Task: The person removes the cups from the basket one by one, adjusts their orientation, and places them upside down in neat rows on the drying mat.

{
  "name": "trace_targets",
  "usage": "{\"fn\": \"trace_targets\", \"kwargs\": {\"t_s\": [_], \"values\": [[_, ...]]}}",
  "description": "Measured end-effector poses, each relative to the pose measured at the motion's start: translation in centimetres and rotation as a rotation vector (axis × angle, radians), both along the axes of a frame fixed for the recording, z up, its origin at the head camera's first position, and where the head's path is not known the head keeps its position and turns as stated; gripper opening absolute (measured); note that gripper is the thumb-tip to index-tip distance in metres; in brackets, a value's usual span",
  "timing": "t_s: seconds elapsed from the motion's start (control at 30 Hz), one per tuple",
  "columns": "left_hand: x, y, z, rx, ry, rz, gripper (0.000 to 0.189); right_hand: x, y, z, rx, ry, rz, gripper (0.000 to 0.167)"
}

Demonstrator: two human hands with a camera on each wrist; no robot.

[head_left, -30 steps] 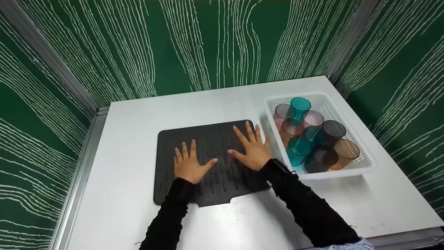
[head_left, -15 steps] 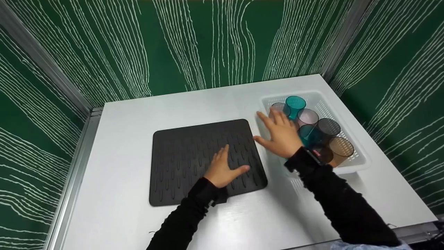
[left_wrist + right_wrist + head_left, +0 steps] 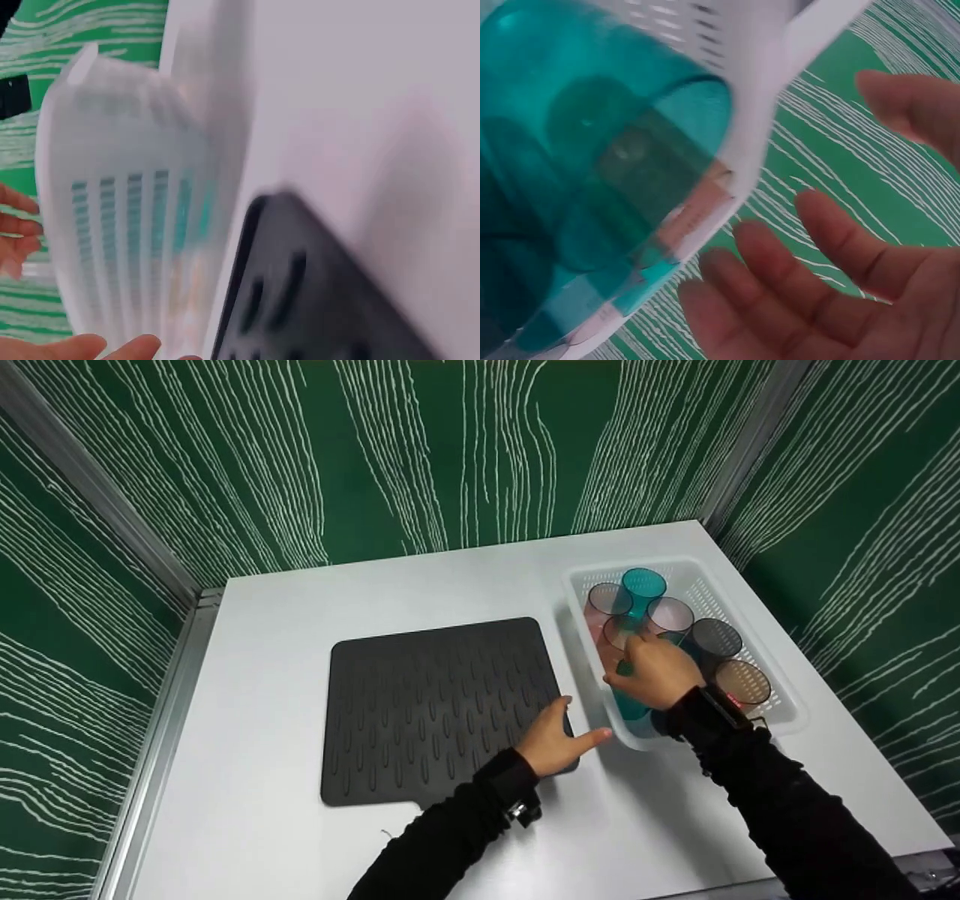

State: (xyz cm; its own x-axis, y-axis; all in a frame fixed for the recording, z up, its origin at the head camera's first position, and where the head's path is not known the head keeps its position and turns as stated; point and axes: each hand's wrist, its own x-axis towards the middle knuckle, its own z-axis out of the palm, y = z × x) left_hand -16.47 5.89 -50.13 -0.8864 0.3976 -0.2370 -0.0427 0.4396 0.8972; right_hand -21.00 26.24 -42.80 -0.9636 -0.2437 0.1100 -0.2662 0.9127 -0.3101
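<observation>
A white perforated plastic basket [image 3: 789,721] holds several see-through tumblers in teal, pink, brown and grey. My right hand [image 3: 661,671] is over its near left part, fingers bent down around the front teal tumbler [image 3: 630,706], which it partly covers. In the right wrist view the large teal tumbler [image 3: 577,105] lies beyond the fingertips [image 3: 757,240], and a gap shows between thumb and fingers. My left hand [image 3: 551,744] hovers by the basket's near left corner, thumb stretched toward the rim. Fingertips [image 3: 135,346] show low in the left wrist view before the basket wall [image 3: 112,135].
A black ridged mat [image 3: 420,705] lies on the white table [image 3: 285,855] left of the basket, its near right corner under the left hand. Green walls with white wavy lines [image 3: 450,457] enclose the table's back and sides.
Both hands have left the mat and moved right. The right hand has come down into the basket among the tumblers; the left has shifted to the basket's near left corner.
</observation>
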Motion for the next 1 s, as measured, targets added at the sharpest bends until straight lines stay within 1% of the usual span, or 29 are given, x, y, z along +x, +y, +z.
{"fn": "trace_targets", "kwargs": {"t_s": [0.07,0.2,0.27,0.33,0.43,0.53,0.6,0.67,0.7,0.8,0.83,0.9,0.93,1.0], "values": [[0.1,0.9,-0.1,0.013,-0.013,0.007,0.092,-0.1,0.1,-0.3,0.023,-0.024,-0.001,0.038],[0.2,2.5,0.0,0.039,-0.032,0.018,0.085,-0.4,0.2,-0.5,0.045,-0.119,0.008,0.048],[0.3,3.1,0.1,0.062,-0.025,0.023,0.079,-0.6,0.3,-0.5,0.038,-0.165,0.028,0.049],[0.3,3.6,0.0,0.081,-0.016,0.026,0.073,-1.0,0.6,-1.0,0.025,-0.184,0.057,0.046],[0.3,4.0,-0.1,0.113,0.006,0.032,0.064,-2.1,1.6,-3.0,0.030,-0.169,0.094,0.041],[0.3,4.3,-0.4,0.162,0.015,0.033,0.058,-3.1,2.7,-5.3,0.024,-0.145,0.107,0.036],[0.3,4.4,-0.7,0.215,0.025,0.033,0.054,-3.4,3.3,-6.1,0.002,-0.145,0.118,0.034],[0.3,4.7,-1.0,0.276,0.023,0.040,0.052,-3.2,3.4,-6.1,-0.015,-0.158,0.128,0.033],[0.3,4.8,-1.1,0.305,0.020,0.041,0.052,-3.2,3.5,-6.2,-0.021,-0.149,0.136,0.033],[0.2,5.1,-1.3,0.369,0.001,0.063,0.050,-3.0,3.3,-5.9,-0.024,-0.166,0.146,0.033],[0.2,5.2,-1.3,0.386,-0.010,0.070,0.050,-3.1,3.2,-5.7,-0.010,-0.174,0.141,0.034],[0.2,5.4,-1.2,0.410,-0.027,0.080,0.051,-3.4,3.4,-6.1,0.019,-0.174,0.128,0.035],[0.2,5.5,-1.2,0.419,-0.033,0.087,0.051,-3.5,3.3,-6.0,0.035,-0.189,0.121,0.034],[0.3,5.6,-1.1,0.434,-0.042,0.096,0.052,-3.8,3.5,-6.2,0.075,-0.172,0.115,0.028]]}}
